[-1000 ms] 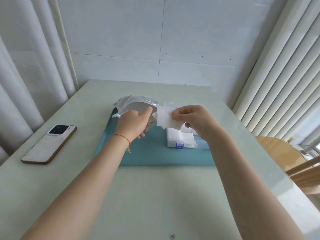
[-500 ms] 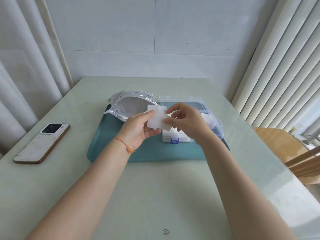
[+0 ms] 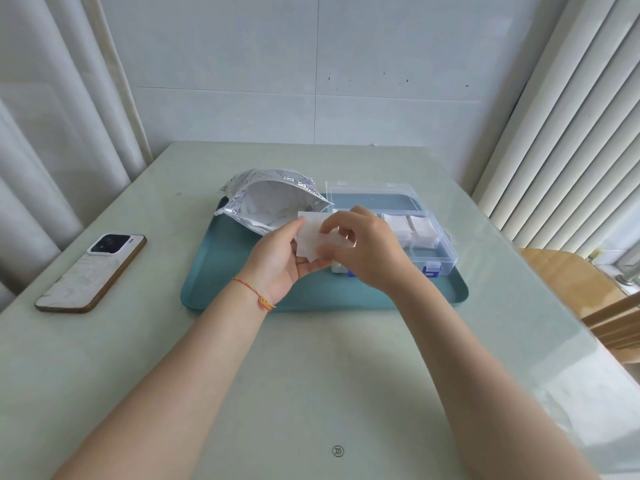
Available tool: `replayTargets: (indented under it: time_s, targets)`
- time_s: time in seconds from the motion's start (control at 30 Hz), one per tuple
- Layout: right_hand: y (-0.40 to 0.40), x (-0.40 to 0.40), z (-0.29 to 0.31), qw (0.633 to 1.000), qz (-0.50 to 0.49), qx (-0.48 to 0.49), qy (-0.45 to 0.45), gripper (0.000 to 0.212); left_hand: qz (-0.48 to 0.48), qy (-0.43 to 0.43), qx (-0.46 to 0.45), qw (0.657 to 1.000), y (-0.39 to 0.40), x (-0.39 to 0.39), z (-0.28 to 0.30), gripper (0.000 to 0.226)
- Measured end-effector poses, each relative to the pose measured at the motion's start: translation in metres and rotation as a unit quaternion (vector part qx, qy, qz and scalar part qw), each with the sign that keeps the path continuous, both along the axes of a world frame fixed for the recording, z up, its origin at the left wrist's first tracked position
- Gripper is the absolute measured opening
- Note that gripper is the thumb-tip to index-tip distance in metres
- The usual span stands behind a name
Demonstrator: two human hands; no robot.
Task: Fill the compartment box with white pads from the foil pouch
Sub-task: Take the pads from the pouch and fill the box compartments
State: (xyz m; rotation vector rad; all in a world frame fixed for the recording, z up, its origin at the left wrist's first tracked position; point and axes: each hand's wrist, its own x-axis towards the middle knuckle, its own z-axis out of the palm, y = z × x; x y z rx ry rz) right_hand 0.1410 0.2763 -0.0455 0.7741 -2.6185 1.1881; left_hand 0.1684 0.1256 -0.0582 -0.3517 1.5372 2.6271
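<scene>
A silver foil pouch (image 3: 266, 199) lies open on the far left of a teal tray (image 3: 221, 271), white pads showing inside. To its right stands a clear compartment box (image 3: 441, 252) with its lid open; white pads (image 3: 412, 228) fill its right compartments. Above the tray's middle, both hands hold one thin white pad (image 3: 311, 237). My left hand (image 3: 280, 261) grips its left edge between thumb and fingers. My right hand (image 3: 363, 251) pinches its right side and hides the box's left part.
A phone (image 3: 91, 271) lies face down on the pale green table (image 3: 311, 375), left of the tray. Curtains hang at the left, vertical blinds at the right. A wooden chair (image 3: 588, 296) stands past the table's right edge. A tiled wall closes the back.
My left hand has let go of the pouch and taken the pad's left edge. Both hands have drawn the pad toward me, away from the pouch mouth.
</scene>
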Motion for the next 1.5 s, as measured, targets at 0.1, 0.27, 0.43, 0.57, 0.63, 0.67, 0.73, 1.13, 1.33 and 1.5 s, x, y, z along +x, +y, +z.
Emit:
replayTargets:
  time_s: [0.1,0.27,0.43,0.57,0.63,0.67,0.73,1.13,1.33,1.5]
  targets:
    - [-0.001,-0.001,-0.003,1.0,-0.014,-0.018,0.021,0.008,0.009,0.005,0.008,1.0,0.0,-0.001,0.001,0.034]
    - [0.009,-0.009,0.007,0.979,-0.125,-0.154,-0.039,0.012,0.046,0.016,0.026,0.998,-0.003,-0.004,0.001,0.022]
    - [0.021,-0.005,0.017,0.936,-0.055,-0.293,-0.189,0.01,0.045,0.024,0.011,0.999,-0.004,-0.004,0.0,0.019]
    - [0.01,0.0,0.014,0.967,-0.025,-0.183,-0.177,0.015,0.028,0.032,-0.009,0.999,-0.004,-0.003,0.0,0.022]
    - [0.007,0.002,0.012,0.975,-0.045,-0.16,-0.148,0.015,0.016,0.035,-0.015,0.999,-0.004,-0.002,0.001,0.023]
    - [0.007,0.002,0.011,0.975,-0.052,-0.162,-0.14,0.014,0.007,0.037,-0.021,0.999,-0.004,-0.001,0.002,0.023]
    - [0.009,0.0,0.011,0.974,-0.055,-0.173,-0.134,0.013,-0.021,0.04,-0.046,0.998,-0.004,0.001,0.004,0.024]
    - [0.018,-0.008,0.009,0.977,-0.02,-0.118,-0.176,0.018,-0.082,-0.01,-0.107,0.991,-0.007,0.005,0.005,0.029]
    - [0.025,-0.008,0.015,0.971,-0.04,-0.147,-0.185,0.009,-0.014,-0.026,-0.051,0.998,-0.009,-0.001,0.002,0.023]
    - [0.014,0.0,0.013,0.981,-0.003,-0.072,-0.182,0.009,-0.033,-0.009,-0.062,0.997,-0.006,0.001,0.003,0.027]
